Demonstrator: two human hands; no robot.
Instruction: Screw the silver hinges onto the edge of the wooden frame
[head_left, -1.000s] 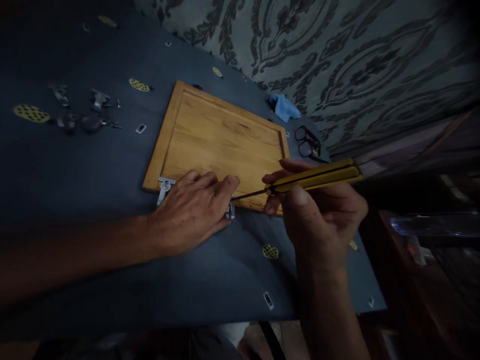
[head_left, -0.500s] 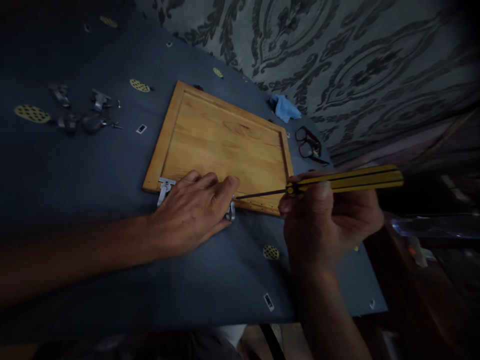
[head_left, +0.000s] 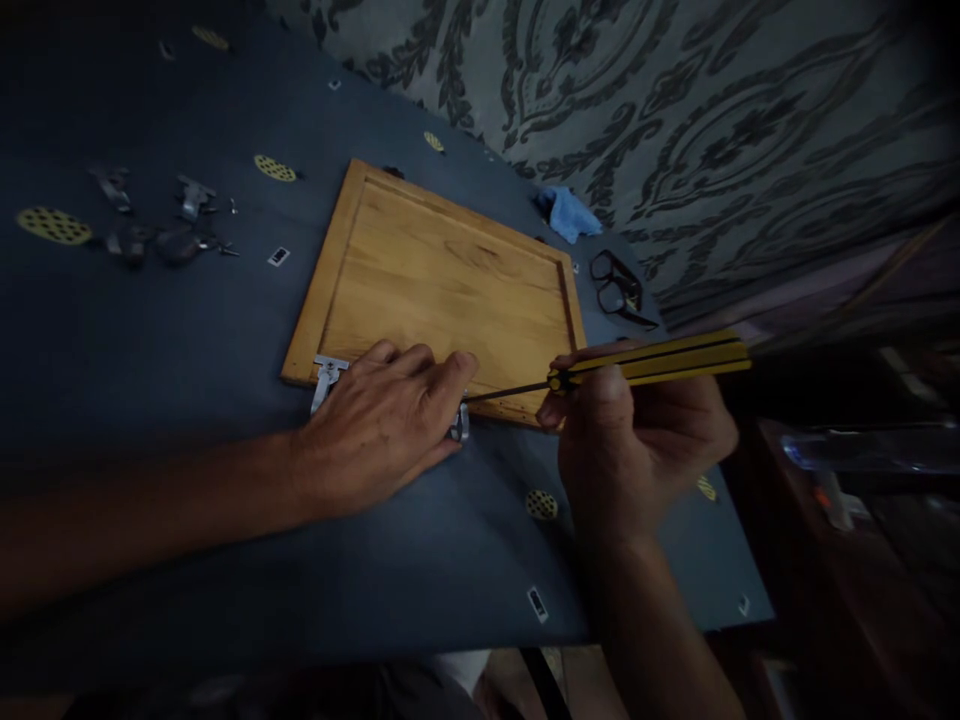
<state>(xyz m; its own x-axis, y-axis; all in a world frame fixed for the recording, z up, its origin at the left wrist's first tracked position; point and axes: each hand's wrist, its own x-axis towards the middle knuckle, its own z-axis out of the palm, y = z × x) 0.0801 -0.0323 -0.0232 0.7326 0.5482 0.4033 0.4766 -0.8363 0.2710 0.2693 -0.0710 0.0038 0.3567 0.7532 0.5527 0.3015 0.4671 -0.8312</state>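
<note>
Two hands work: left hand (head_left: 382, 425) pins the metal hinge (head_left: 328, 378) steady on the wooden panel (head_left: 450, 280), right hand (head_left: 637, 440) fingers closed around the yellow-handled screwdriver (head_left: 645, 362).

Your near worktop (head_left: 420, 580) lies open below the wooden panel (head_left: 450, 280). Far left, loose metal hardware (head_left: 161, 225) blocks passage (glasses (head_left: 616, 288) beside the panel's right edge).
</note>
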